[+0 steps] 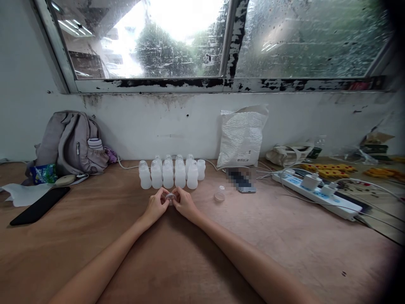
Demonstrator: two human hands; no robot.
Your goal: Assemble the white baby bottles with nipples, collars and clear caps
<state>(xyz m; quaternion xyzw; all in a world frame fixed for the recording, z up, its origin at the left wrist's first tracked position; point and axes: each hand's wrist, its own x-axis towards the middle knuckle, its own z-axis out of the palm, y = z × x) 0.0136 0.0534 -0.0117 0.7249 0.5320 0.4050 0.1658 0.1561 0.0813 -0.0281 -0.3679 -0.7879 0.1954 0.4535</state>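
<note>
My left hand (157,204) and my right hand (184,203) meet over the table's middle, thumbs and fingers pinched around a small clear plastic piece (171,196). It looks round, like a baby bottle top, but the fingers cover much of it. Just beyond stand several frosted white baby bottles (168,175) in rows, most with clear domed tops. One bottle (201,169) at the back right shows an open rim without a dome. To the right of my hands a loose clear bottle top (219,194) rests on the wood.
A grey backpack (72,143) and a black phone-like slab (40,206) lie left. A silver mailer bag (242,137) leans on the wall, with a partly blurred phone (246,185) before it. A power strip (316,194) with cables and yellow parts (332,170) occupy the right.
</note>
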